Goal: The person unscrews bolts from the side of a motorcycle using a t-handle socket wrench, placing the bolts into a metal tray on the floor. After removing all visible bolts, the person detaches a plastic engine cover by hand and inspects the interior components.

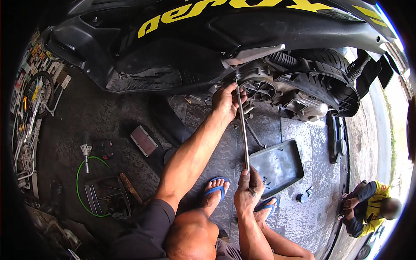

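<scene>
My right hand (249, 190) is closed around the lower end of a long, slim silver metal rod tool (243, 134). The tool runs almost straight up to the underside of a black scooter (182, 52). At its upper end my left hand (225, 102) has its fingers curled around the shaft, beside the scooter's bare engine (258, 89). The tool's tip meets the scooter close to a silver folded footrest (255, 55); the exact contact point is too small to make out. A round ribbed part shows just right of my left hand.
A shallow metal tray (281, 164) with small bolts lies right of the tool. Left on the floor are a framed filter panel (144, 141), a green hose (78, 186) and a tool box (108, 197). A person (372, 208) in yellow and dark clothes crouches at right.
</scene>
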`<state>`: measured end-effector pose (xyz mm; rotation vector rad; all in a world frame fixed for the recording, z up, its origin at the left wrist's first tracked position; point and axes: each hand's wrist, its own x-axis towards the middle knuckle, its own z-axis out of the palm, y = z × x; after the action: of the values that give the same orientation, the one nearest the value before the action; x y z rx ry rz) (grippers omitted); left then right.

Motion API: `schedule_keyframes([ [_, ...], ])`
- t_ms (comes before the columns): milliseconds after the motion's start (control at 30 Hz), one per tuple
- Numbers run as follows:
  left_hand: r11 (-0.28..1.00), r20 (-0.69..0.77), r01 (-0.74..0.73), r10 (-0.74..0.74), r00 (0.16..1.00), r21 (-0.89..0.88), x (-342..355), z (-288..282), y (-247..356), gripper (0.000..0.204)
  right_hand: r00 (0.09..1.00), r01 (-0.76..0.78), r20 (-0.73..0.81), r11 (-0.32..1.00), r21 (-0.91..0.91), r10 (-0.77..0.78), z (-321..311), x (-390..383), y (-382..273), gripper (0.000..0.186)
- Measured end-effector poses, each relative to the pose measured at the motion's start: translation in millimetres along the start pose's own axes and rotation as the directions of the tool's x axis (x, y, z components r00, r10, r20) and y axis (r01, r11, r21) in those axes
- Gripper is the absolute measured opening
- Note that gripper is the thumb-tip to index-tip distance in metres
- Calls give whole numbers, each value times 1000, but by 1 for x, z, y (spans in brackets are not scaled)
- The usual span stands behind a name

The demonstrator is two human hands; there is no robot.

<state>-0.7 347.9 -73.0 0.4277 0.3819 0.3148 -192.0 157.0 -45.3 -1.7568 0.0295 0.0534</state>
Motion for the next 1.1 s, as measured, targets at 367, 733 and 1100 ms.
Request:
schedule_keyframes([
  [367, 927, 401, 217, -332, 854, 304, -52, -23, 8, 38, 983, -181, 60, 890, 420, 172, 27, 6, 3, 25],
  [733, 659, 390, 197, -630, 671, 726, -139, -67, 17, 34, 912, 250, 302, 960, 126, -277, 0, -33, 5, 58],
  [1100, 747, 386, 255, -567, 728, 614, -136, -42, 5, 24, 909, 145, 415, 908, -392, 35, -8, -57, 61, 23],
])
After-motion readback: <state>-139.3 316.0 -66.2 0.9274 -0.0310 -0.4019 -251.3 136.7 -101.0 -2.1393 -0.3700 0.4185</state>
